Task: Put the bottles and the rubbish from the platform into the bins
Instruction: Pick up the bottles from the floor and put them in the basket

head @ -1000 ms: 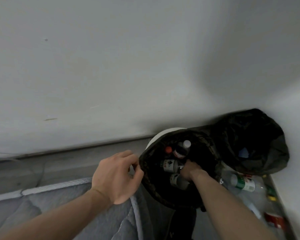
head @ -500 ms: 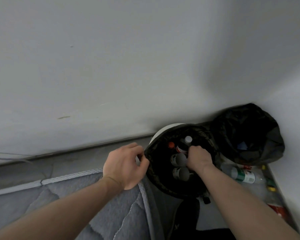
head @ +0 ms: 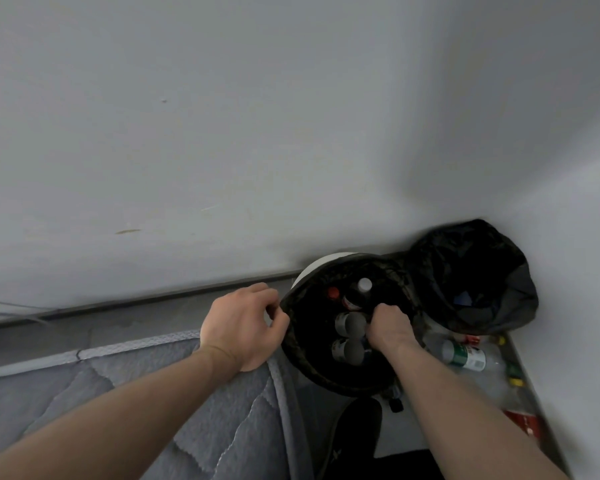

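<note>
A white bin with a black bag liner [head: 326,375] stands by the wall. Inside it are several bottles: one with a white cap [head: 364,284], one with a red cap [head: 333,292], and two showing grey ends [head: 352,323]. My left hand [head: 243,323] pinches the liner's left rim. My right hand [head: 390,329] is inside the bin beside the bottles with its fingers curled downward; what they hold is hidden. A second black-bagged bin [head: 471,271] sits in the corner. On the platform to the right lies a clear bottle with a green label [head: 465,356].
More rubbish lies along the right wall: yellow caps [head: 515,381] and a red packet [head: 523,422]. A grey quilted mattress [head: 118,393] fills the lower left. A black shoe [head: 357,431] is below the bin. Walls close off the corner.
My right hand has risen from deep in the bin to its right side. The bottles inside now point their ends up. My left hand has closed in onto the liner's rim.
</note>
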